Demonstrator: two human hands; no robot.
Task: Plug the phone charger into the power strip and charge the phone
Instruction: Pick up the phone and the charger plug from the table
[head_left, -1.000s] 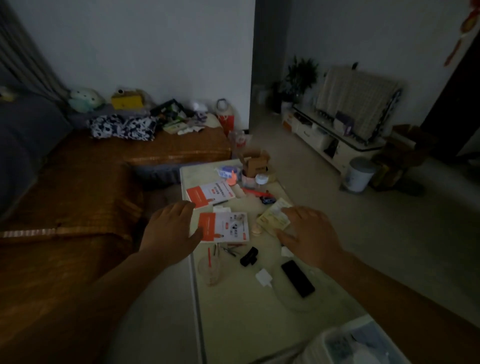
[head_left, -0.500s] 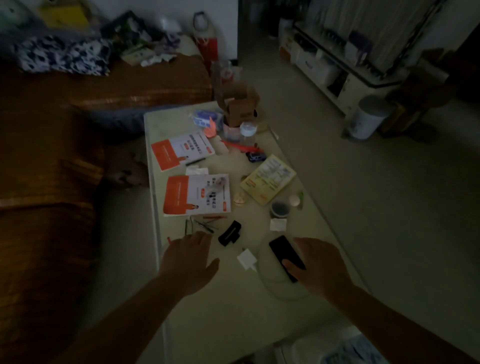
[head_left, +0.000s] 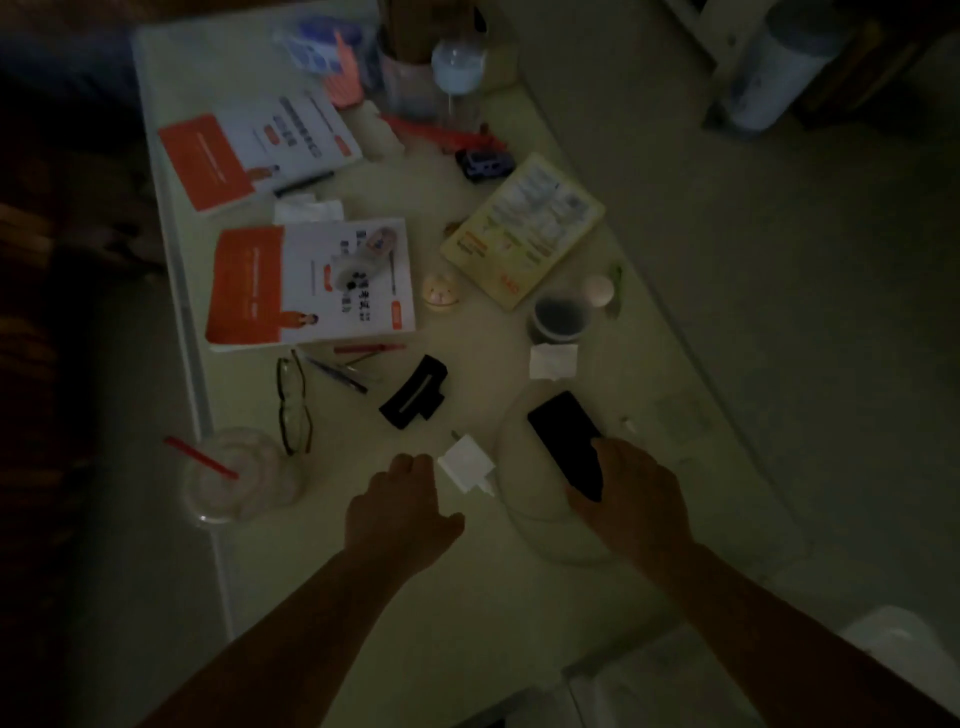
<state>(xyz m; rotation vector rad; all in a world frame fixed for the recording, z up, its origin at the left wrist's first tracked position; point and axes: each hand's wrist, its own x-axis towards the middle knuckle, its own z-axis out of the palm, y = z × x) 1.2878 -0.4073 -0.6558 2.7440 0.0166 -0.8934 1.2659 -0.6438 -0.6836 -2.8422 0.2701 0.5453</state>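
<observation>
One phone (head_left: 566, 441) — one charger (head_left: 466, 462).

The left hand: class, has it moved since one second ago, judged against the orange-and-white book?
Yes. The left hand was beside the orange-and-white book; now it is nearer the person, next to the white charger.

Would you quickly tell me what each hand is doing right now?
Left hand: empty, loosely curled beside the charger.
Right hand: closing on the phone.
</observation>
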